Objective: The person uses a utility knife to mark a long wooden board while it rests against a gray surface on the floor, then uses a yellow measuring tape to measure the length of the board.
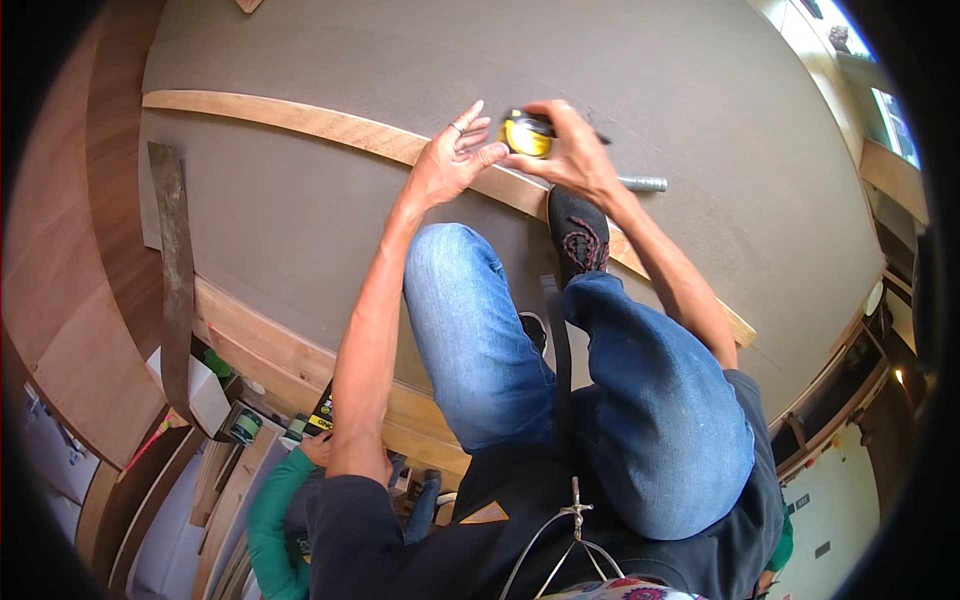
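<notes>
My right hand (pixel 580 150) is wrapped round a yellow and black tape measure (pixel 527 134), slightly blurred. Something thin and dark pokes out behind that hand; its kind is unclear. Close to the tape measure's left side is my left hand (pixel 448 165), fingers spread and thumb pointing toward the case, with a ring on one finger. Below both hands a long wooden strip (pixel 330 124) crosses a large grey-brown board (pixel 700 80). My black shoe (pixel 580 240) with reddish laces rests on or against this strip. A short grey metal tube (pixel 643 184) lies right of the shoe.
A dark, worn flat strip (pixel 175 270) stretches along the board's left side. Timber beams (pixel 270 345) run along the near edge. At the lower left, a person in a green sleeve (pixel 280 510) is close by, near stacked boards (pixel 225 500). Curved brown panels (pixel 60 240) stand far left.
</notes>
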`<state>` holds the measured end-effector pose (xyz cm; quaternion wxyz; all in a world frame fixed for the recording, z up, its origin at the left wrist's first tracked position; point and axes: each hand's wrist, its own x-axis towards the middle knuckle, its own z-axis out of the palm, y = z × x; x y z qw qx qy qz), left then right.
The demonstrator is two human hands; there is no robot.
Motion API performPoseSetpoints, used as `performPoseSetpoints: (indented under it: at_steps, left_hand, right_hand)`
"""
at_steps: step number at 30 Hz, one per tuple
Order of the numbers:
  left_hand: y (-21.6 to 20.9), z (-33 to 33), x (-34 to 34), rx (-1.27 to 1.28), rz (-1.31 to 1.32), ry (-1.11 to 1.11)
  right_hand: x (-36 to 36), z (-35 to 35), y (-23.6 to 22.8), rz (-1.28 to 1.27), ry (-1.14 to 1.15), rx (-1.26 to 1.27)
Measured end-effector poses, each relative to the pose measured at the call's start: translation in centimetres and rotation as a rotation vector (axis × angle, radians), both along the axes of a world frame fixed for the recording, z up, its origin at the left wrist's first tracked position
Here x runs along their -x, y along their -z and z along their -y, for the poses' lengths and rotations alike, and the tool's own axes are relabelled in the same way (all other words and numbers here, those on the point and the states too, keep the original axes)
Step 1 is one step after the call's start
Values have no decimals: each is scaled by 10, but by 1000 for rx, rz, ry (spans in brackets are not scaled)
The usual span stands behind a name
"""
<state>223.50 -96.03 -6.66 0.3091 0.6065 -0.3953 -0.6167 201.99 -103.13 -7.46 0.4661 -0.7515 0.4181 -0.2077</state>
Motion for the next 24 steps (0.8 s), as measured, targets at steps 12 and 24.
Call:
performPoseSetpoints:
  at_steps: [12,24]
  left_hand:
    - [-9,-22,1,9,394,10]
    - [-15,-51,-29,-197,956,431]
  right_hand:
    - [-30,-9,26,158,-180,-456]
    - [-74,-4,68,340,-189,-1167]
